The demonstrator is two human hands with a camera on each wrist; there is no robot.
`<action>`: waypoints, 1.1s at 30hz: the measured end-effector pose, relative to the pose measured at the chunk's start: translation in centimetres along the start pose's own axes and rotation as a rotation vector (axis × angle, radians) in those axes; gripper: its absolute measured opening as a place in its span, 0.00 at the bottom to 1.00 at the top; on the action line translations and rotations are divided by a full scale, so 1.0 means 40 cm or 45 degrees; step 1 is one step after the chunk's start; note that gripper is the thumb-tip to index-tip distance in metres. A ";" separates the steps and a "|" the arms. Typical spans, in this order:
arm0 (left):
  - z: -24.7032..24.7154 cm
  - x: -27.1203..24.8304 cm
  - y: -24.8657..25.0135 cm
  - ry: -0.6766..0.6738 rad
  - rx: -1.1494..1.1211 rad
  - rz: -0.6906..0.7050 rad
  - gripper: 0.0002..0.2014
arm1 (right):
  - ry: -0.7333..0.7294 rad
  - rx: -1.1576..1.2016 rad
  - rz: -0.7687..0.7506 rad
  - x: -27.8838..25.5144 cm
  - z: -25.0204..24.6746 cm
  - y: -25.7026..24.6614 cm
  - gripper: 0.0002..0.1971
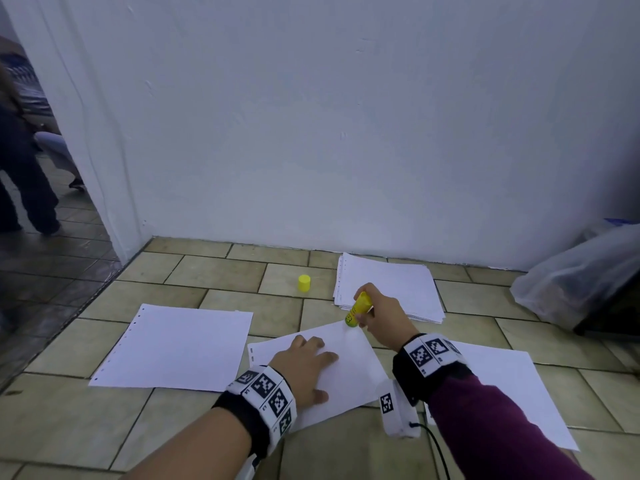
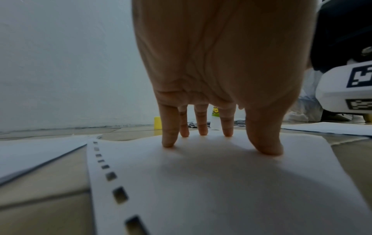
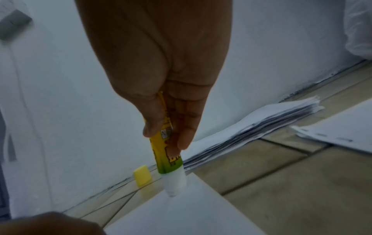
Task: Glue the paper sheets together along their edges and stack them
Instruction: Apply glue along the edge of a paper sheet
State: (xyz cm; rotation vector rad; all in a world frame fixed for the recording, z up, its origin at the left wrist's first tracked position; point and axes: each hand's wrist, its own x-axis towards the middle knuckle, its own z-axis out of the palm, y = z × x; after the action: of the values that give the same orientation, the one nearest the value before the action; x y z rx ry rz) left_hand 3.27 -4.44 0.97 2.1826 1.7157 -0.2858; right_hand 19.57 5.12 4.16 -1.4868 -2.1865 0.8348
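Observation:
A white punched sheet (image 1: 349, 372) lies askew on the tiled floor in front of me. My left hand (image 1: 304, 365) lies flat on it, fingers spread and pressing down (image 2: 217, 139). My right hand (image 1: 377, 315) grips a yellow glue stick (image 1: 356, 311), uncapped, with its white tip (image 3: 174, 184) touching the sheet's far corner. The yellow cap (image 1: 304, 283) stands on the floor beyond. A thick paper stack (image 1: 391, 289) lies against the wall behind the right hand. One sheet (image 1: 176, 348) lies to the left and another (image 1: 509, 386) to the right under my right forearm.
A white wall (image 1: 346, 133) closes the far side. A clear plastic bag (image 1: 575, 282) sits at the right against dark furniture. On the left is a doorway where a person's legs (image 1: 24, 188) stand on darker floor.

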 end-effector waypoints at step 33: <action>-0.043 -0.017 -0.025 -0.104 0.118 0.022 0.33 | 0.085 0.185 0.125 -0.069 -0.067 -0.003 0.10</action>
State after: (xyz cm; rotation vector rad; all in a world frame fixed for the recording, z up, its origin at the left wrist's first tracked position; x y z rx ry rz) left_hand 2.05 -4.19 2.64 2.2173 1.6697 -0.4518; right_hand 22.12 3.26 6.33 -1.5371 -1.9743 0.9410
